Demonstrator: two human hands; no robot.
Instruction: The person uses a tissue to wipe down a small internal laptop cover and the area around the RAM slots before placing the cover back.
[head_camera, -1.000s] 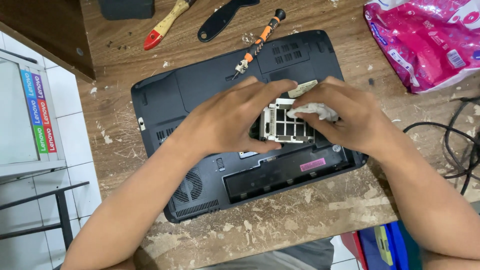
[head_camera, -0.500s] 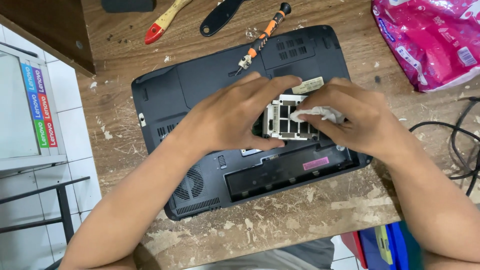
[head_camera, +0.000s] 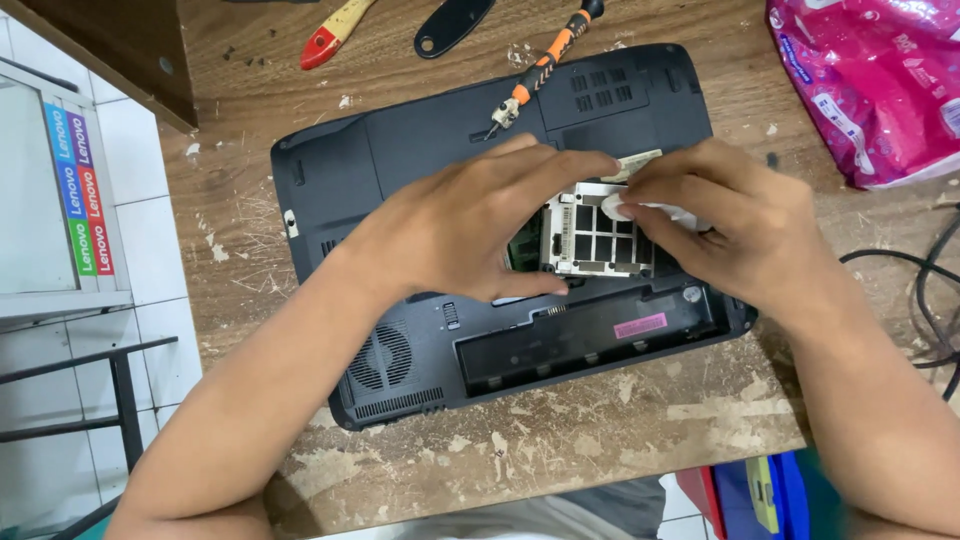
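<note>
Black laptop (head_camera: 420, 170): lies bottom-up on the table (head_camera: 600, 440), turned at a slant, fan vents toward the near left corner, empty battery bay along the near edge.
Open bay: a silver metal cage (head_camera: 592, 240) with square cut-outs sits in an uncovered compartment near the middle of the underside; a green board edge shows just left of it.
Left hand (head_camera: 470, 225): lies palm-down across the laptop, fingers stretched toward the far edge of the cage, thumb along its near edge; it grips nothing that shows, only presses on the casing and frames the cage.
Right hand (head_camera: 740, 225): fingers curled and pinched on a white wad of tissue (head_camera: 650, 210), which is pressed on the upper right corner of the cage.
Tissue: mostly hidden under the fingers, only a crumpled white edge shows.
Label: a pale sticker (head_camera: 640, 160) on the casing just beyond the fingertips of both hands.
Screwdriver (head_camera: 545, 60): orange and black, lies on the far part of the laptop, tip toward the left hand, handle out over the table.
Brush (head_camera: 335, 30): yellow and red handle, on the table beyond the laptop, beside a black flat tool (head_camera: 450, 25).
Pink packet (head_camera: 870, 80): plastic, at the far right of the table, well apart from the hands.
Cables (head_camera: 920, 290): black, looped at the right edge.
</note>
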